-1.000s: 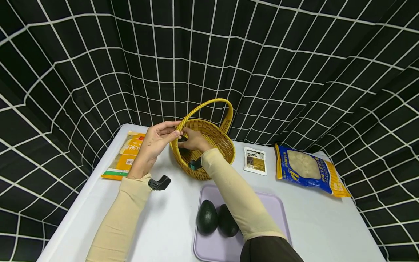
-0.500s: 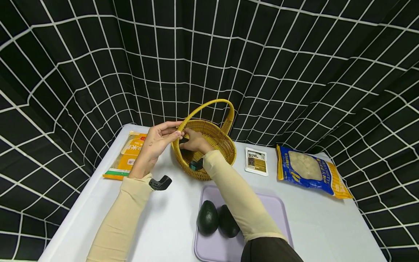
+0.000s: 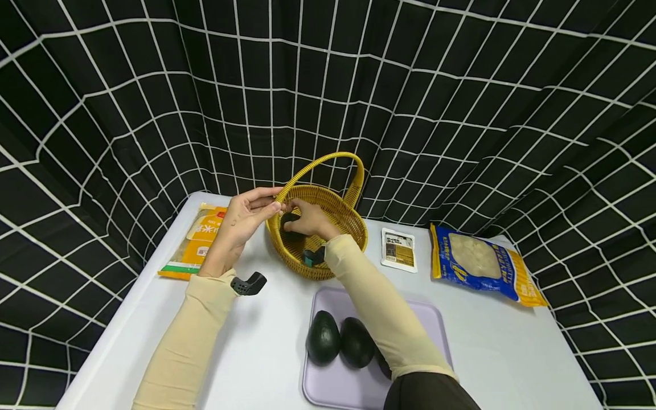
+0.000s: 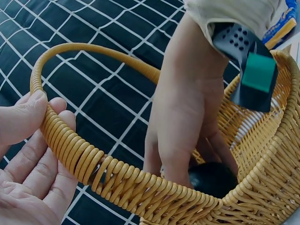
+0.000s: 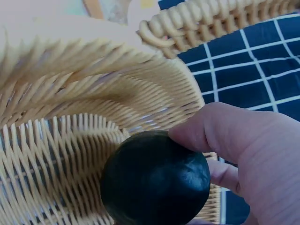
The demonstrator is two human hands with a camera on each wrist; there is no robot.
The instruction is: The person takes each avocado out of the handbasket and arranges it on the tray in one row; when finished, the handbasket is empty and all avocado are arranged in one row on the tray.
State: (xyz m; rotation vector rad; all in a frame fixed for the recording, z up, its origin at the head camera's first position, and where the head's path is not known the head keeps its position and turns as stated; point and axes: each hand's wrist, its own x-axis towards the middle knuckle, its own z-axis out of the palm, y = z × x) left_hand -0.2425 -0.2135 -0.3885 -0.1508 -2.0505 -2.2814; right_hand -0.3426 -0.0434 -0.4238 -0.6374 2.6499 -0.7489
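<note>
A yellow woven basket (image 3: 353,230) with a tall looped handle stands at the back of the table. At the base of that handle, on the left side, my left hand (image 3: 241,225) pinches it between thumb and fingers. My right hand (image 3: 312,221) reaches down into the basket and holds a dark green avocado (image 5: 154,180). In the right wrist view the thumb lies on the avocado's upper side, with a finger behind it. The left wrist view shows the avocado (image 4: 213,179) low against the basket wall, partly hidden by the hand.
A lilac tray (image 3: 318,390) at the front holds several avocados (image 3: 324,339), one partly under my right forearm. An orange bag (image 3: 197,242) lies left of the basket. To the right are a small white packet (image 3: 398,250) and a blue-and-orange bag (image 3: 482,265).
My right hand has shifted slightly to the right inside the basket, so more of the dark avocado shows. Another avocado on the tray has come into sight beside the forearm. My left hand stays put.
</note>
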